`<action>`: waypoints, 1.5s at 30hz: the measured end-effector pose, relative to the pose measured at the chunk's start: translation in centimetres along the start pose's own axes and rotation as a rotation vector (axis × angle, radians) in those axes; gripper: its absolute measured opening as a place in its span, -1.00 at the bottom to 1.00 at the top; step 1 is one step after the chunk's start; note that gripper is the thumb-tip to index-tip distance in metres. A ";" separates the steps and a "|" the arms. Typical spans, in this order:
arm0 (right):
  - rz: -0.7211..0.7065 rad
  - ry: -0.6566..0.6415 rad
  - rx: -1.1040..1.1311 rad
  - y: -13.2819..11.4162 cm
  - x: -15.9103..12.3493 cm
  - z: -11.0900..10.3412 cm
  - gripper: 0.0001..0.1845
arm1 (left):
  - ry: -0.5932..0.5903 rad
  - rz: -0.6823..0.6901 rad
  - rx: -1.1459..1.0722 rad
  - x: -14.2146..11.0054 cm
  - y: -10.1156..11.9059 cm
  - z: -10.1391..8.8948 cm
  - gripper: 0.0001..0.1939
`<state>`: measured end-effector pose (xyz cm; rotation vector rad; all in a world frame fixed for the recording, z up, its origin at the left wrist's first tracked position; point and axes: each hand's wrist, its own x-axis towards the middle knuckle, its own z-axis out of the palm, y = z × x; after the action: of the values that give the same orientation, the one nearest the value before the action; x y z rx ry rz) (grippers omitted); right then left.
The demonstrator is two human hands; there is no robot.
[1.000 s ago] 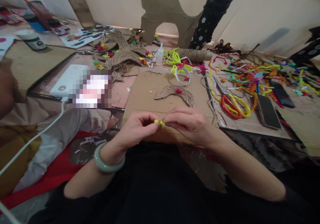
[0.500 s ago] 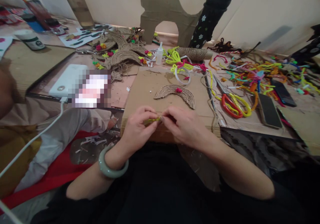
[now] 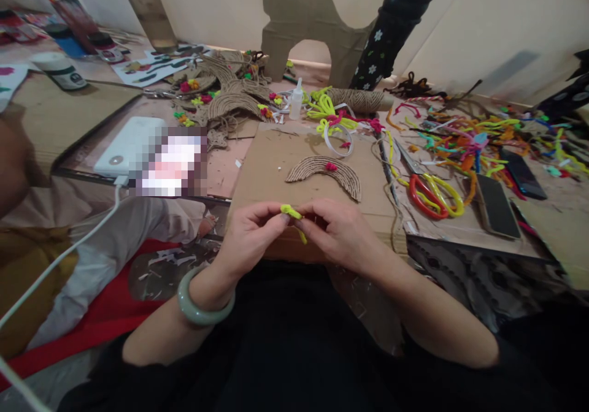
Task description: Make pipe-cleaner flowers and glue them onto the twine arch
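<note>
Between my two hands is a small bent piece of yellow pipe cleaner (image 3: 291,211), its short tail hanging below the fingertips. My left hand (image 3: 255,231), with a pale green bangle (image 3: 202,301) on its wrist, pinches one side. The other side is pinched by my right hand (image 3: 338,231). Just beyond them a twine-covered arch (image 3: 326,173) lies on the cardboard sheet (image 3: 262,160), with a small pink knot (image 3: 331,167) at its top. Behind it stands a roll of white tape (image 3: 338,139) near a bundle of yellow pipe cleaners (image 3: 322,106).
Scissors (image 3: 427,185) with red and yellow handles lie to the right, beside a phone (image 3: 498,206). A small glue bottle (image 3: 296,100) stands behind the cardboard. On the left are a white power bank (image 3: 131,148), its cable, and another person's leg (image 3: 133,234).
The yellow pipe cleaner, mostly hidden between the fingers before, now shows as a bent loop above the fingertips with a tail below. Both hands stay close together; the view shifts slightly.
</note>
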<state>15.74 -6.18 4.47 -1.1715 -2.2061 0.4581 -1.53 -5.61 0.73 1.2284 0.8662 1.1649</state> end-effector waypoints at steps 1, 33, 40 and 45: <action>-0.014 0.003 -0.008 0.0 0.0 -0.1 -0.87 | -0.001 0.006 0.016 0.0 0.0 -0.1 -0.90; -0.033 0.004 0.090 -0.5 -0.3 -0.5 -0.86 | 0.006 -0.074 0.059 -0.3 1.2 0.1 -0.89; 0.227 -0.040 0.560 -0.7 -0.3 -0.2 -0.92 | -0.025 0.027 0.157 -0.3 1.5 0.2 -0.92; 0.143 -0.010 0.499 -0.3 -0.3 0.1 -0.94 | -0.072 -0.009 0.112 -0.3 1.9 0.5 -0.92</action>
<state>15.64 -6.57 4.42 -1.0486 -1.8635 1.0076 -1.53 -6.12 2.67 1.3487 0.8917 1.0704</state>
